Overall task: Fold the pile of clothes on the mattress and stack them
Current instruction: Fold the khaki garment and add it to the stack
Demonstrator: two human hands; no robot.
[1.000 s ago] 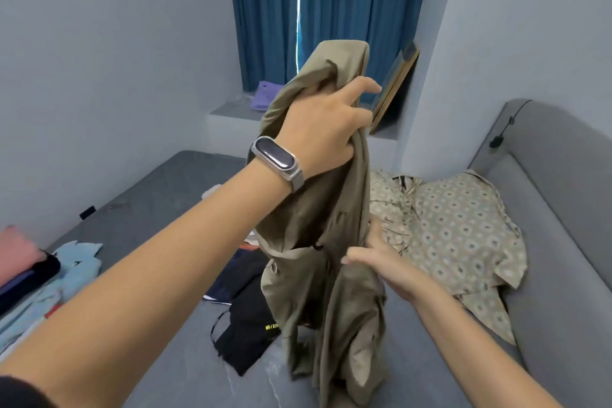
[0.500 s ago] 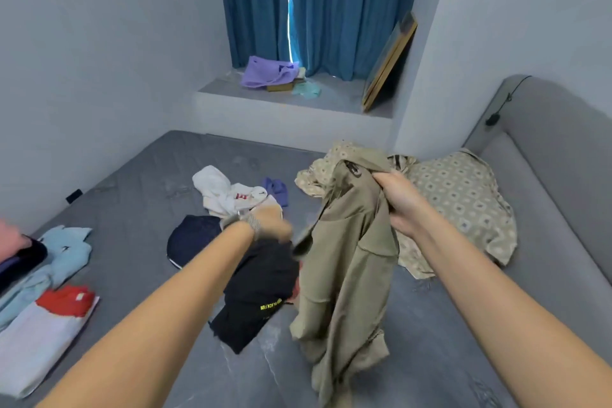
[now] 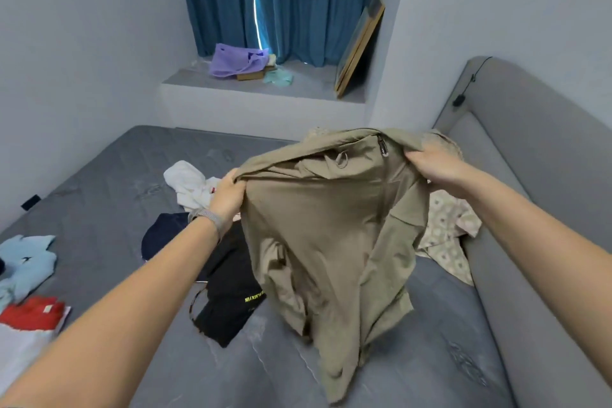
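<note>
A grey mattress (image 3: 109, 182) lies in a corner of grey walls, with blue curtains (image 3: 281, 0) above a window ledge (image 3: 265, 89) and a grey padded headboard (image 3: 530, 149) on the right. Loose garments lie on the mattress, among them a black garment (image 3: 228, 295) and a patterned shirt (image 3: 447, 235). The khaki shirt (image 3: 331, 235) hangs spread between both hands, its lower end reaching the mattress. The left hand (image 3: 228, 195) and right hand (image 3: 433, 162) each grip its top edge with curled fingers.
</note>
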